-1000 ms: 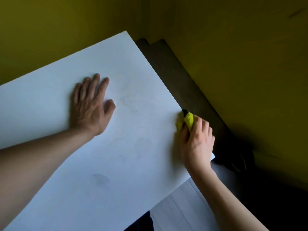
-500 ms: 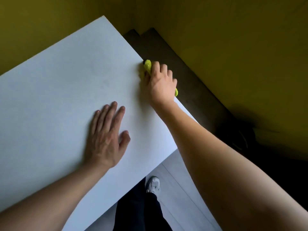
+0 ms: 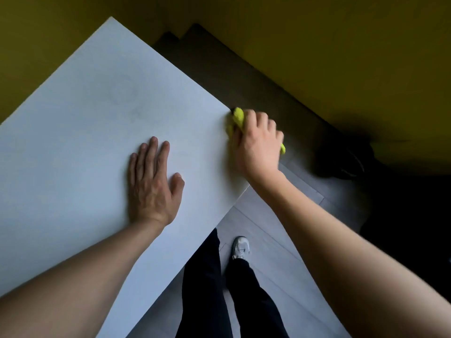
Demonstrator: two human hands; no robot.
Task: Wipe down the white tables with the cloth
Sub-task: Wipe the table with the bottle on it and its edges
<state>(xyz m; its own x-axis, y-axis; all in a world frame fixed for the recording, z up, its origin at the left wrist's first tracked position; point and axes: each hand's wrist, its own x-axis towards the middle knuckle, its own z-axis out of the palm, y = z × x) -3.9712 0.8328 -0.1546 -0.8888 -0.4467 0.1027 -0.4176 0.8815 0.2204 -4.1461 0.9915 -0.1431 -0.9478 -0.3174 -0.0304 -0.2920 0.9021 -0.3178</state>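
White table (image 3: 80,123) edge: right hand (image 3: 256,147) grips yellow cloth (image 3: 238,117).

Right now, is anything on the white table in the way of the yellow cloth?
Only the left hand, flat on the white table. The right hand holds the yellow cloth at the table's right edge.

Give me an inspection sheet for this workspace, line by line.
Surface: white table, faint grey smudges toward its far half.
Job's things: yellow cloth at the table's right edge.
Clutter: nothing seen on the tabletop.
Hands: left hand flat on the table, fingers straight; right hand grips the cloth at the edge.
Cables: a dark object lies on the floor by the wall, too dim to identify.
Surroundings: yellow walls, grey plank floor, the person's dark trousers and a white shoe.
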